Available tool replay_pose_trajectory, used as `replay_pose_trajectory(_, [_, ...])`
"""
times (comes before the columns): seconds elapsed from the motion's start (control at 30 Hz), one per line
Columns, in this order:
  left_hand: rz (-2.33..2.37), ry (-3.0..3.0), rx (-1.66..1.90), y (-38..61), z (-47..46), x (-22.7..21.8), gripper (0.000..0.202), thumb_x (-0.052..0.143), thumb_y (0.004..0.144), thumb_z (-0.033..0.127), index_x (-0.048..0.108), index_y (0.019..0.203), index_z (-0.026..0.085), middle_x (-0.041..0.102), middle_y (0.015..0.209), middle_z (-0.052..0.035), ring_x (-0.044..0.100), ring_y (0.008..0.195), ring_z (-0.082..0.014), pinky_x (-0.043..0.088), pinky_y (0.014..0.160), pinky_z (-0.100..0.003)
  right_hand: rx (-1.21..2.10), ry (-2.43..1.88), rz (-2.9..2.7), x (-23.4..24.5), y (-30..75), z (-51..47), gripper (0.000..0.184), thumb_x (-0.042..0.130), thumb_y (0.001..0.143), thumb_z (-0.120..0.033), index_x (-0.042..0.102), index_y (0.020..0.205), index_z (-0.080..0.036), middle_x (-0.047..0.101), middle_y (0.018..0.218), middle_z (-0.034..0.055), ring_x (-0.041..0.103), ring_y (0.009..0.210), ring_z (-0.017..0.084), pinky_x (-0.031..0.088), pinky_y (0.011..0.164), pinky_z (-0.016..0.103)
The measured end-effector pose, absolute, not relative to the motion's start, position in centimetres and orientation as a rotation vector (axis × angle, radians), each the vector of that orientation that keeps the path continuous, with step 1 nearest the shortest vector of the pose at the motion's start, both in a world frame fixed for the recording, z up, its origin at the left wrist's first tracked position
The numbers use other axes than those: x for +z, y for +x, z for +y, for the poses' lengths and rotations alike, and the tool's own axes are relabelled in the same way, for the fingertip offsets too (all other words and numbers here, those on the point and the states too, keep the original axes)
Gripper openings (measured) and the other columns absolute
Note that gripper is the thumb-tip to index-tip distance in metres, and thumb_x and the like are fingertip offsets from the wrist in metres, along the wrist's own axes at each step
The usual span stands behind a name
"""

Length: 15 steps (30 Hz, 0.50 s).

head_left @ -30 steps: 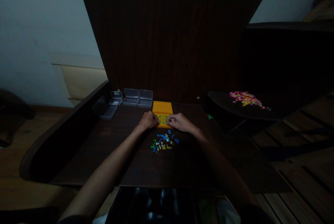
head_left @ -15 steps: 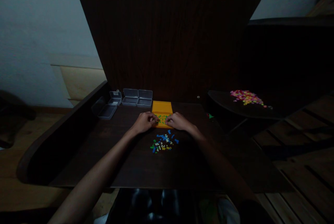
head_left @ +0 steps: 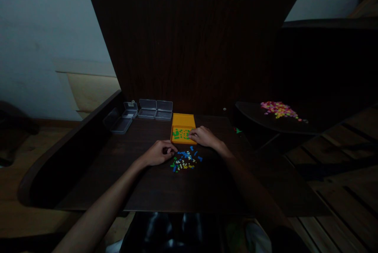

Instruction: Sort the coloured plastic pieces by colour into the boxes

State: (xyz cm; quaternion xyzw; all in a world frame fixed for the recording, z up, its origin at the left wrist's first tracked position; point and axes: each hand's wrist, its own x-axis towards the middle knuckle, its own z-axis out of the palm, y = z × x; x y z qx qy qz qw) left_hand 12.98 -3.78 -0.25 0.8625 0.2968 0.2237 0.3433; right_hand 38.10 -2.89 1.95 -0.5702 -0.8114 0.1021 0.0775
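Observation:
An orange box (head_left: 183, 119) lies with its lid up at the middle of the dark table. Green pieces (head_left: 178, 133) are spread inside its tray. My right hand (head_left: 203, 135) is at the tray's right side, fingertips pinched over the pieces; what they hold, if anything, is too small to make out. My left hand (head_left: 159, 153) hovers by the left edge of a loose pile of small building bricks (head_left: 186, 160) in blue, white, green and yellow. Its fingers are curled apart with nothing visible between them.
Open clear plastic cases (head_left: 155, 114) stand at the table's back left, with another clear case (head_left: 121, 125) beside them. On a curved ledge to the right lies a heap of pink and yellow pieces (head_left: 279, 109). A raised wooden side (head_left: 73, 146) borders the left.
My left hand has left the orange box and come back toward me, to the left of the brick pile. My right hand has stayed at the box, shifting only slightly.

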Motion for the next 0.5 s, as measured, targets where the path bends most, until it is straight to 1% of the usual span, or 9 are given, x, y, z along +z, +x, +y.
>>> replay_pose_trajectory(0.17, [0.744,2.261,0.555,12.7,-3.8,-0.1,0.024,0.059,0.073,0.012,0.073,0.091,0.016,0.053,0.072,0.0004,0.052,0.065,-0.0109,0.042,0.064,-0.022,0.32,-1.661,-2.382,3.0,37.8,-3.7,0.022,0.056,0.085,-0.021,0.074,0.099,-0.02,0.071,0.078,0.0029,0.06,0.066,0.013,0.035,0.061,0.021])
replay_pose_trajectory(0.3, [0.703,2.298,0.53,12.6,-3.9,-0.3,0.021,0.061,0.072,0.012,0.074,0.088,0.016,0.054,0.072,-0.0004,0.053,0.068,-0.0121,0.042,0.067,-0.023,0.444,-1.494,-2.446,3.4,36.5,-5.1,0.021,0.06,0.083,-0.023,0.074,0.098,-0.018,0.065,0.066,-0.0003,0.053,0.056,0.01,0.032,0.056,0.02])
replay_pose_trajectory(0.4, [0.674,2.324,0.547,12.7,-3.9,-0.4,0.019,0.062,0.074,0.013,0.075,0.086,0.017,0.055,0.072,-0.0008,0.053,0.07,-0.0127,0.042,0.067,-0.023,0.586,-1.316,-2.588,3.2,35.2,-6.3,0.019,0.063,0.081,-0.022,0.075,0.096,-0.019,0.066,0.067,-0.0013,0.053,0.058,0.009,0.034,0.06,0.02])
replay_pose_trajectory(0.5, [0.659,2.339,0.547,12.7,-3.9,-0.5,0.017,0.063,0.075,0.014,0.076,0.085,0.018,0.054,0.072,-0.0007,0.053,0.071,-0.0127,0.041,0.067,-0.023,0.597,-1.244,-2.693,2.7,34.1,-7.0,0.018,0.063,0.081,-0.023,0.074,0.095,-0.02,0.068,0.071,-0.0001,0.056,0.064,0.011,0.035,0.064,0.022])
